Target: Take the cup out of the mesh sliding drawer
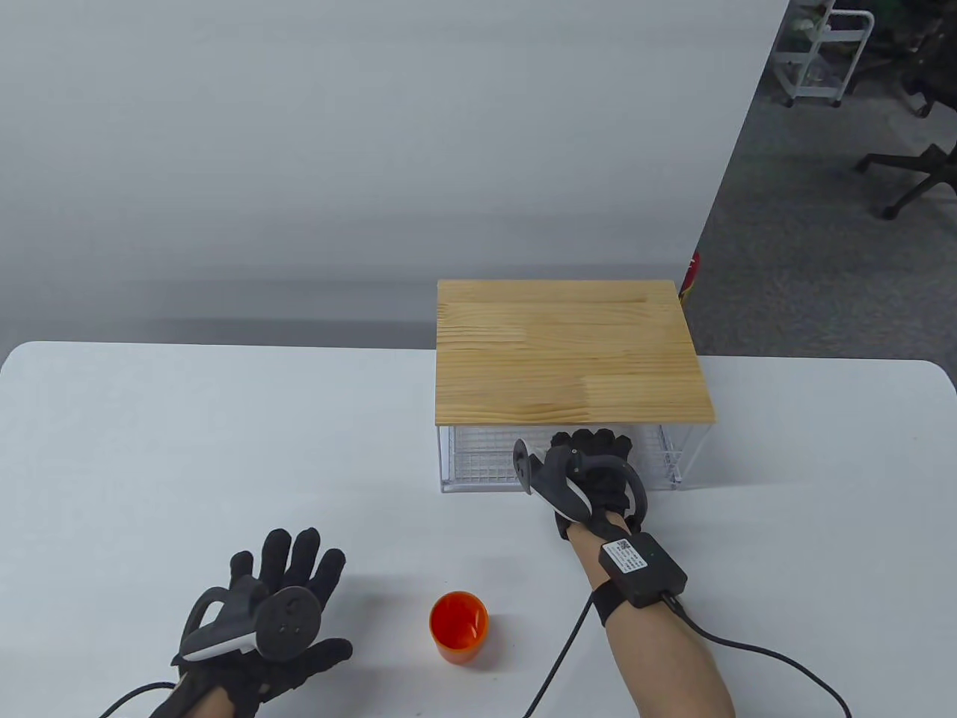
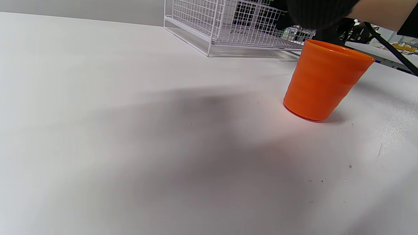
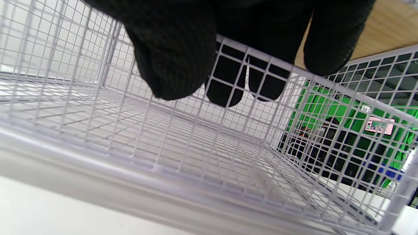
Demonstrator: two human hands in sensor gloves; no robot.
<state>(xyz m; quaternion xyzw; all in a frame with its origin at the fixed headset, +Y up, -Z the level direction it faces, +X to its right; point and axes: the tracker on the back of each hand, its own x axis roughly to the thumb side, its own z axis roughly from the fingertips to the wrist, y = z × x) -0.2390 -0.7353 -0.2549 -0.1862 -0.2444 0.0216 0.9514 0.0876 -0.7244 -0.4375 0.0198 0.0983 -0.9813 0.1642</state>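
Observation:
The orange cup [image 1: 458, 627] stands upright on the white table, outside the drawer, near the front edge; it also shows in the left wrist view [image 2: 323, 81]. The white mesh drawer [image 1: 478, 460] sits under a wooden top [image 1: 568, 351] and looks empty in the right wrist view [image 3: 196, 137]. My right hand [image 1: 591, 449] grips the drawer's front rim, with fingers [image 3: 225, 88] hooked behind the mesh and the thumb in front. My left hand [image 1: 318, 598] lies open and empty, fingers spread, just left of the cup and apart from it.
The drawer unit stands at the table's back middle-right. A black cable [image 1: 561, 658] runs from my right wrist to the front edge. Beyond the table's right side are grey floor, an office chair [image 1: 916, 176] and a white cart [image 1: 822, 52].

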